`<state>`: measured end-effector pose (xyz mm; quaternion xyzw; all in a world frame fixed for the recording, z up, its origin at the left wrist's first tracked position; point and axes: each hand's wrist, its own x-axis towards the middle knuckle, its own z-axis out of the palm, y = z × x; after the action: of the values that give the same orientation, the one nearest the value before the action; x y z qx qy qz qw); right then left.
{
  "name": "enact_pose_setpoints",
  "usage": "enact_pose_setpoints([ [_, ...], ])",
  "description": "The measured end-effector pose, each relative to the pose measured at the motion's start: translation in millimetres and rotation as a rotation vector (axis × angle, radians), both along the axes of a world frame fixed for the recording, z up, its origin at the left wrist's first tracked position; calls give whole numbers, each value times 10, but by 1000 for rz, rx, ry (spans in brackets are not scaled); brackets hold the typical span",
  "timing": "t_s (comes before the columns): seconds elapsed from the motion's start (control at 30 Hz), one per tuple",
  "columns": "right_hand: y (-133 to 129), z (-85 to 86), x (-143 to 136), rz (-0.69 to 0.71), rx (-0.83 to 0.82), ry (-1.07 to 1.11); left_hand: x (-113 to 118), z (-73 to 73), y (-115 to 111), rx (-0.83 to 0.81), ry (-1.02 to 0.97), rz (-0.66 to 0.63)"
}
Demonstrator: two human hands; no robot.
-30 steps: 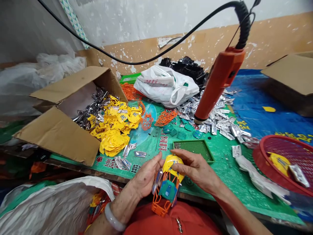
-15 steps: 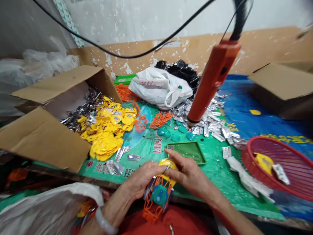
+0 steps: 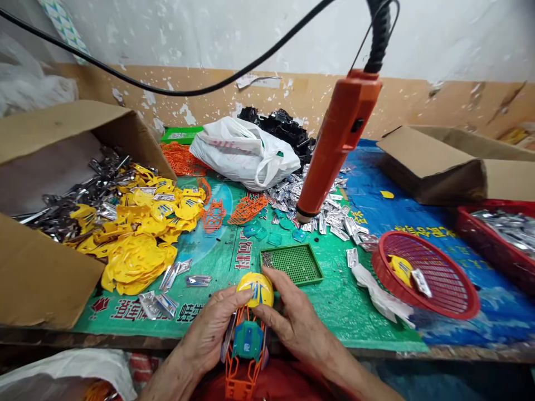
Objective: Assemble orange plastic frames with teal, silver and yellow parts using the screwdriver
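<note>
The orange-framed assembly [image 3: 248,340], with a teal piece at its middle, is held between the person's two hands at the near edge of the table [image 3: 393,328], close against the body, perhaps to keep it steady. The left hand [image 3: 211,326] closes on its left side, thumb pressed onto the yellow cap [image 3: 261,298] at its far end; the right hand [image 3: 296,320] grips narrowly from the other side, fingers around the cap, so the cap seems to be kept seated from both sides. Just beyond lies a green tray [image 3: 320,277] with tiny metal bits at its left end, likely set there for short reach. Farther out, an orange power tool [image 3: 334,145] hangs tip down on its cord, apart from the hands, presumably to leave both free. Yellow shells [image 3: 142,250] spill from a cardboard box [image 3: 42,278] on the left; a red basket [image 3: 468,314] on the right holds a yellow piece and a silver one.
</note>
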<state>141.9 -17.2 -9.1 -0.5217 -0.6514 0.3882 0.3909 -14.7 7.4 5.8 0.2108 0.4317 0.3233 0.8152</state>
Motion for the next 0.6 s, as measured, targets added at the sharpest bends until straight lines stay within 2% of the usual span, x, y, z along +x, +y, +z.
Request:
enact_pose_setpoints([
  [0.1, 6, -9, 26, 18, -134, 135, 0, -31, -23, 41, 45, 12],
  [0.17, 26, -18, 40, 25, -151, 194, -8, -57, -28, 54, 74, -6],
  [0.47, 45, -76, 132, 101, -272, 235, 61, -101, -25, -16, -8, 18],
  [0.6, 14, -28, 243, 27, -173, 120, 65, -97, -19, -32, -34, 6],
])
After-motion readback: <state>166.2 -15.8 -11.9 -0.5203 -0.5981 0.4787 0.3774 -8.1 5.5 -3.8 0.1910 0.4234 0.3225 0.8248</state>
